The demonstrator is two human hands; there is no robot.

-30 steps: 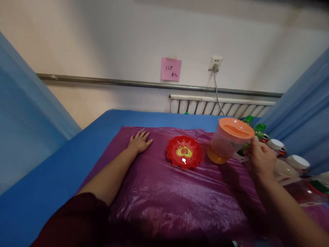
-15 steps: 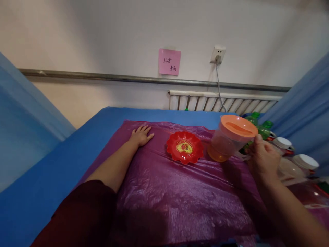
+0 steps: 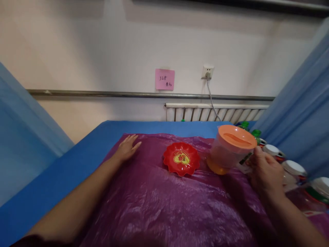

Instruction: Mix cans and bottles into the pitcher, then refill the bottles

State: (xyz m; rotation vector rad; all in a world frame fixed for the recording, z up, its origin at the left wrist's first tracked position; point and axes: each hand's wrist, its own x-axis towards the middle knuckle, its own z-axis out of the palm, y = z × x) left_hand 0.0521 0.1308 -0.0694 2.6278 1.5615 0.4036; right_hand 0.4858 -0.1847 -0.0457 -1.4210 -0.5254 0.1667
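A translucent pitcher (image 3: 223,154) with an orange lid tilts to the left, amber liquid gathered low in it. My right hand (image 3: 268,171) is closed around its handle. Left of the pitcher lies a red scalloped plate (image 3: 171,159) with a yellow heart-shaped print, its surface shiny. My left hand (image 3: 127,149), fingers outstretched, is over the far left part of the purple plastic sheet (image 3: 164,209); whether it touches the sheet I cannot tell. No object shows in that hand.
Several jars with white lids (image 3: 295,168) and green-capped bottles (image 3: 256,133) crowd the right side. The blue surface (image 3: 146,127) extends under the sheet. Behind it are a radiator (image 3: 195,113), a metal rail and a plugged-in cord. Blue curtains (image 3: 23,116) hang at both sides.
The camera view has tipped upward, so the scene sits lower. My left hand has shifted left, away from the plate. My right hand still holds the tilted pitcher beside the plate.
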